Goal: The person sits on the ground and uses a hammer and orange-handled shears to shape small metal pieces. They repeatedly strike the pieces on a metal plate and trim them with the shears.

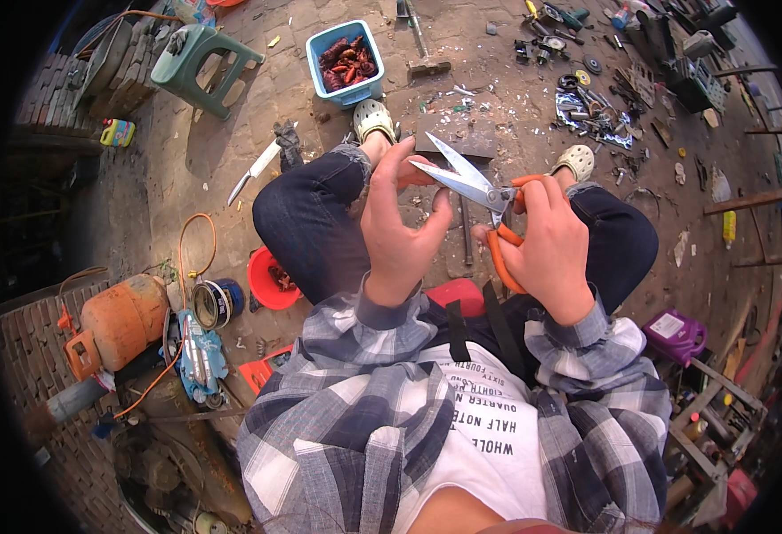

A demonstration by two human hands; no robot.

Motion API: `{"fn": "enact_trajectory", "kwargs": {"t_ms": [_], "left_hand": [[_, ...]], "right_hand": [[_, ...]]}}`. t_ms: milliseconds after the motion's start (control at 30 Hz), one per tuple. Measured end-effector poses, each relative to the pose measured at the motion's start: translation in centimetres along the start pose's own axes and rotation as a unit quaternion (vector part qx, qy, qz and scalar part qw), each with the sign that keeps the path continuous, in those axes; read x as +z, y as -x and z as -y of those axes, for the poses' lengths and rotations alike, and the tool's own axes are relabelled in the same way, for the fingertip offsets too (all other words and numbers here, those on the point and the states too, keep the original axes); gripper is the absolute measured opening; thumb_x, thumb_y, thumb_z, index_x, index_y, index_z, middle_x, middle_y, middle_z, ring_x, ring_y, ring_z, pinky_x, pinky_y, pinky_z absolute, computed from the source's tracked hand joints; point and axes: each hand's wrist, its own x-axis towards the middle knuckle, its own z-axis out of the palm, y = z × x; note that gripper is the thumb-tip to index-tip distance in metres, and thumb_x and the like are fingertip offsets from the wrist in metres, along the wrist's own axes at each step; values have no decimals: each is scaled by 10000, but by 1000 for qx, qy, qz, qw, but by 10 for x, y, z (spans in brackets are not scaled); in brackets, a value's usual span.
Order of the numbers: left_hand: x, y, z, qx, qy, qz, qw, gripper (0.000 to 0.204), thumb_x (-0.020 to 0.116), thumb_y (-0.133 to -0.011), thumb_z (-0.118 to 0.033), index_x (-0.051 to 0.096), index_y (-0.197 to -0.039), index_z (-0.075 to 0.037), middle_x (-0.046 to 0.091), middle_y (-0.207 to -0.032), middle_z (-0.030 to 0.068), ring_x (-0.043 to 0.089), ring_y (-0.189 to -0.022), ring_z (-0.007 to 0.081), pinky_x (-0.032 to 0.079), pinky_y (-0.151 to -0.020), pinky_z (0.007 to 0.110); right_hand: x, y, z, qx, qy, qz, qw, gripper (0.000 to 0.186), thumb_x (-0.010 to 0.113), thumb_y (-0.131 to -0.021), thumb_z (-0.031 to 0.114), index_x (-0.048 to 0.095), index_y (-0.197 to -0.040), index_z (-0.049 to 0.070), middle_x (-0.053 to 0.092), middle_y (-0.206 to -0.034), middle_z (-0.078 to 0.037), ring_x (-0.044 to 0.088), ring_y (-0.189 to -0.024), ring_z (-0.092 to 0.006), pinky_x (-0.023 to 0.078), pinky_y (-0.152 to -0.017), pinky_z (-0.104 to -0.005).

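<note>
The orange-handled shears [484, 200], judged stiff, light and sharp-edged, are gripped by their loops in the right hand [547, 245], while something small, unidentifiable, is pinched in the left hand [400, 222] at the open blades.

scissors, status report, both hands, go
Right hand grips the orange-handled scissors, blades open. Left hand pinches something small at the blades, too small to tell. Nothing in the way over the lap.

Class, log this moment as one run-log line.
right hand: grips orange-handled scissors, blades open | left hand: fingers pinched at blade, item unclear | seated above brick floor
</note>
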Motion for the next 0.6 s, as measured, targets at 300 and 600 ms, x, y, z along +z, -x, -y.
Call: {"fn": "enact_trajectory", "kwargs": {"t_ms": [300,600], "left_hand": [[0,-1,0,4,-2,4,1000,640,663,-725,112,415,-1306,7,598,-1004,83,611,-914,148,473,-843,276],[3,-2,-5,-67,139,6,988,609,620,-758,123,387,-1310,14,566,-1061,96,609,-970,169,486,-875,291]], "right_hand": [[1,2,0,18,-8,10,1000,522,795,-677,389,580,-985,27,559,-872,-41,613,-763,-209,495,-589,-325],[7,5,-2,29,-47,29,998,504,786,-695,386,564,-958,18,541,-841,-63,599,-719,-243,478,-581,-352]]}}
